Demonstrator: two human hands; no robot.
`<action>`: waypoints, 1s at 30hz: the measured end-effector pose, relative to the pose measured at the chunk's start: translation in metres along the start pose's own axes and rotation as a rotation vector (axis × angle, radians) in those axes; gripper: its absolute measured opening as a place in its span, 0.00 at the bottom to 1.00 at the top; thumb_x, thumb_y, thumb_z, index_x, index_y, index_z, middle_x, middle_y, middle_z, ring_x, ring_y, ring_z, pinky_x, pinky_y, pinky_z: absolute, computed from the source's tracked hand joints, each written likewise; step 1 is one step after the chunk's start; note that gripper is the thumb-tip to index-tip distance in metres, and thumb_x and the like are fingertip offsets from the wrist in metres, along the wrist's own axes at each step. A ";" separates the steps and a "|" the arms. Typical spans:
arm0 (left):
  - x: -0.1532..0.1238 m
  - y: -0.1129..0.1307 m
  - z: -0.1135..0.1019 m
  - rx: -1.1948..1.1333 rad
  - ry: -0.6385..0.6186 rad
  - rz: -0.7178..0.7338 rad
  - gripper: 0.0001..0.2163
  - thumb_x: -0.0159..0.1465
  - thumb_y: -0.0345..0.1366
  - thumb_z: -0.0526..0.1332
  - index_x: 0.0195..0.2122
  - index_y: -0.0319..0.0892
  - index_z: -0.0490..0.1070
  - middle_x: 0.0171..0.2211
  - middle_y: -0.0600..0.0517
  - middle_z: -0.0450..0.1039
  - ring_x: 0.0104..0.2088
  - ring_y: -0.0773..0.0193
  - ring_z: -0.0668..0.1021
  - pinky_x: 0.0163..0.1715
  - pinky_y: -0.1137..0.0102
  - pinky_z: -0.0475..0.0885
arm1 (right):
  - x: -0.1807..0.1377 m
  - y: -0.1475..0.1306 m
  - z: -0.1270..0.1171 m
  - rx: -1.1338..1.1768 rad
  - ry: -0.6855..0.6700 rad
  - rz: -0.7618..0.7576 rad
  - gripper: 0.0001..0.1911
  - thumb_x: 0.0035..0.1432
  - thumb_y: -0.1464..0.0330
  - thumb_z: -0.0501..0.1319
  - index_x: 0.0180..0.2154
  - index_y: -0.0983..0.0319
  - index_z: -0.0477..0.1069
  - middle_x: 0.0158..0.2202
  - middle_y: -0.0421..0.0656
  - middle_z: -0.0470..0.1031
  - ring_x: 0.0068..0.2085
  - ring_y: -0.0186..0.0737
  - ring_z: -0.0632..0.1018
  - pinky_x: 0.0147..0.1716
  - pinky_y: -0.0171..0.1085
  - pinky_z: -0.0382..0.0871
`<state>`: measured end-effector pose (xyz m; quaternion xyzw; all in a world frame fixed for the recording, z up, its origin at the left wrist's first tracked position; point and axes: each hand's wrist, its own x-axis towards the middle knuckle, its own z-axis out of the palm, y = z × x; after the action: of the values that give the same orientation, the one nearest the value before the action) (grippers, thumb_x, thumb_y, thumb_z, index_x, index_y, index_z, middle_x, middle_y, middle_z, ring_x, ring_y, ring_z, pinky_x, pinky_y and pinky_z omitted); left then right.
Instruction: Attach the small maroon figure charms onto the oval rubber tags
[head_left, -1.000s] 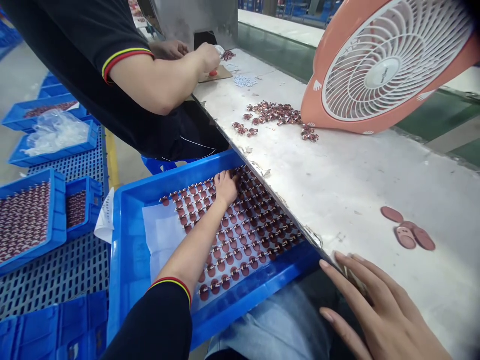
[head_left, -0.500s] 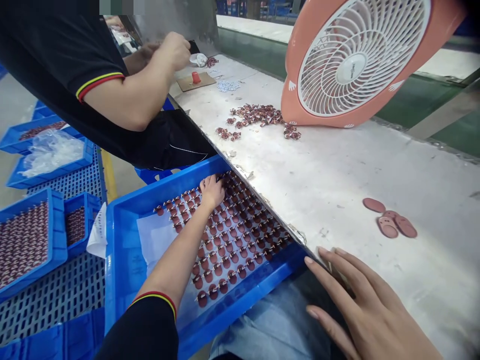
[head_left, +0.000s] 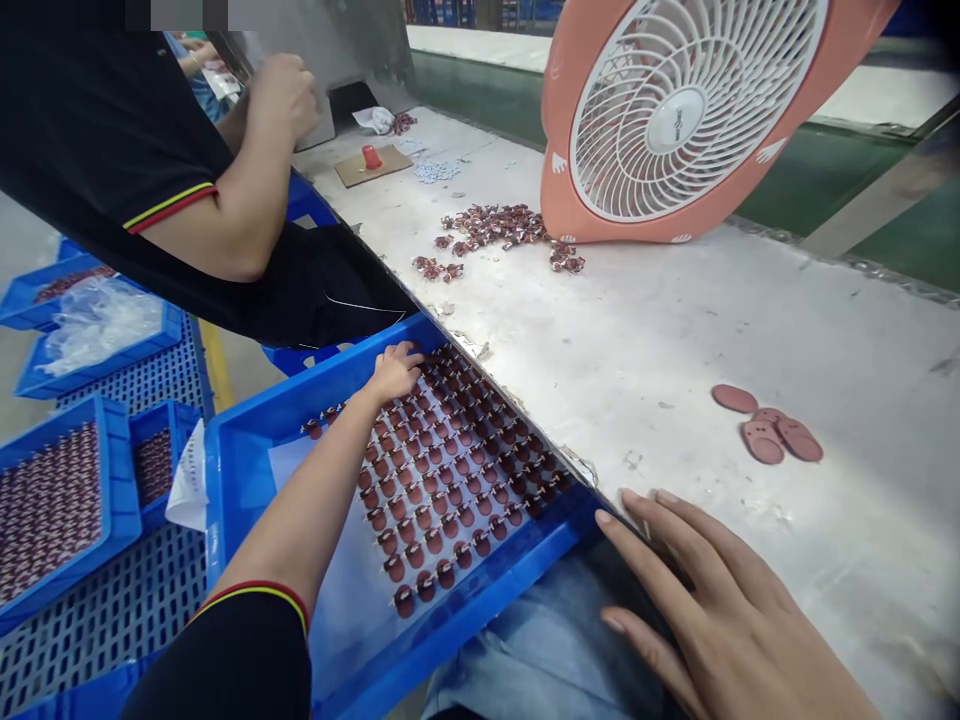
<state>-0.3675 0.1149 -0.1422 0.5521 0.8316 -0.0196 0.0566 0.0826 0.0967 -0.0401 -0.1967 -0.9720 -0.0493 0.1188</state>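
My left hand [head_left: 397,372] reaches into a large blue tray [head_left: 259,415], over its far side. Its fingers are slightly bent and apart, and no piece shows in them. Beneath it, small reddish-brown oval pieces [head_left: 433,541] with light-and-dark bits tied on lie in rows on white paper [head_left: 337,600]. My right hand [head_left: 720,600] is spread open at the edge of the white table [head_left: 615,340], holding nothing. Beyond its fingertips, several flat, pinkish-brown ovals [head_left: 763,440] lie on the tabletop, some with small holes.
An orange fan [head_left: 555,190] stands on the table beside a pile of small brown pieces [head_left: 499,228]. A co-worker's arm [head_left: 247,200] is raised at the upper left. More blue trays [head_left: 120,460] sit at the left. A red cup-like object [head_left: 371,157] stands on cardboard.
My left hand has shifted left across the tray, away from the table edge. My right hand keeps its place at the edge. The co-worker's hand has moved left.
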 end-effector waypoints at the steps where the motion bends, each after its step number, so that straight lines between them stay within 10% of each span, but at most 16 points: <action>1: 0.000 0.000 0.000 -0.002 -0.004 0.003 0.16 0.66 0.40 0.60 0.54 0.44 0.68 0.57 0.44 0.67 0.53 0.51 0.73 0.51 0.50 0.70 | 0.000 0.000 0.000 -0.001 0.002 0.000 0.28 0.71 0.55 0.47 0.64 0.63 0.59 0.62 0.49 0.63 0.60 0.55 0.66 0.58 0.49 0.56; 30: -0.095 0.000 0.033 0.063 0.227 -0.306 0.16 0.66 0.39 0.60 0.54 0.44 0.68 0.56 0.44 0.68 0.52 0.51 0.73 0.50 0.50 0.71 | -0.012 0.005 0.018 0.005 0.053 -0.023 0.32 0.68 0.54 0.49 0.67 0.62 0.51 0.68 0.49 0.52 0.61 0.60 0.64 0.63 0.52 0.50</action>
<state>-0.3289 0.0247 -0.1644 0.4193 0.9059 0.0085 -0.0585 0.0921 0.0996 -0.0602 -0.1840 -0.9708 -0.0532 0.1445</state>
